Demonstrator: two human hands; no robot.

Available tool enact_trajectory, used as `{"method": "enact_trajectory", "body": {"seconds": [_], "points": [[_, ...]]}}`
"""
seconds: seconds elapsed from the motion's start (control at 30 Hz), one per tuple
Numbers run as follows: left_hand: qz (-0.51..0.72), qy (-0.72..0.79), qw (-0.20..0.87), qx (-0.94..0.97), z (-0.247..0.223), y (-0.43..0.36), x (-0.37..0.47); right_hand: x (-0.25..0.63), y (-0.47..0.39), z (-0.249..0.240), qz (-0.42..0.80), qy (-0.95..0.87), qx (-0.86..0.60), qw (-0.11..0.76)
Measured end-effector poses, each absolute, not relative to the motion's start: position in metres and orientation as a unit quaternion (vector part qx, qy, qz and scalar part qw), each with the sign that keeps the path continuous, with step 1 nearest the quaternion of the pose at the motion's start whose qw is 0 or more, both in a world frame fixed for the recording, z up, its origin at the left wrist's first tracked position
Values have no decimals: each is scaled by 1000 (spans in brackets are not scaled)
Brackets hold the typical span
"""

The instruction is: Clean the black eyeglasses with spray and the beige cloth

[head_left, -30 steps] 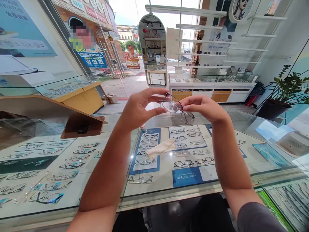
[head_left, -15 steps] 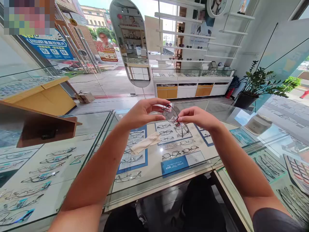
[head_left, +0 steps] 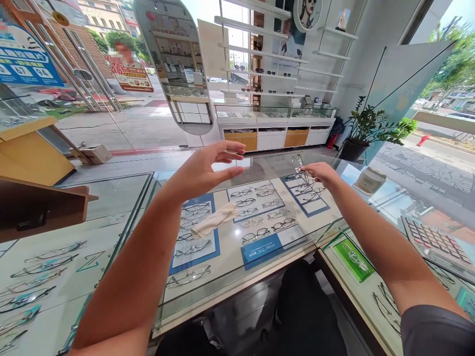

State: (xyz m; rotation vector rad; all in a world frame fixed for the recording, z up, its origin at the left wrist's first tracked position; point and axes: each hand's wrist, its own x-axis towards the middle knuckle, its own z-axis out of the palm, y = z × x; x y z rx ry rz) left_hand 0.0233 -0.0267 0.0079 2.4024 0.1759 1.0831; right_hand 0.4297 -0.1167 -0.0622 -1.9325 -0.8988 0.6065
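Observation:
My right hand point(head_left: 319, 173) pinches a pair of eyeglasses point(head_left: 297, 162) above the far right part of the glass display counter point(head_left: 256, 170). The frame is thin, and part of it is hidden behind my fingers. To the left, my left hand point(head_left: 211, 165) hovers over the counter with thumb and fingers apart, holding nothing. Below it a folded beige cloth point(head_left: 214, 220) lies on the glass. Rows of eyeglasses point(head_left: 246, 202) rest on blue-edged trays inside the case, near a blue and white card point(head_left: 272, 247).
A calculator point(head_left: 436, 242) and a small whitish box point(head_left: 370, 181) stand on the right-hand counter. At the left juts a brown wooden panel point(head_left: 40, 202). Beyond the counter are a tall mirror point(head_left: 181, 74), shelves point(head_left: 263, 49) and a potted plant point(head_left: 365, 128).
My left hand has let go of the eyeglasses and its fingers have spread. My right hand has carried them away to the right. The view has turned rightward.

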Motion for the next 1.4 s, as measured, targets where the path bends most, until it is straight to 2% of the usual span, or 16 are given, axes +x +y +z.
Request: {"method": "enact_trajectory", "body": {"seconds": [0.23,0.37,0.53,0.9,1.4], "points": [[395,113,149,899,18,-37,13,454,-97,-95,139,-286,-870,376],[349,190,125,909,29,-53,7,454,-83,-109,83,-239,-917,308],[349,197,106,910,36,-61,4,444,-64,-119,45,-226,-941,249],[345,216,93,909,40,-63,3,434,-51,-129,54,-244,-951,182],[350,220,67,908,40,-62,-4,457,-19,-110,65,-314,-938,134]]}}
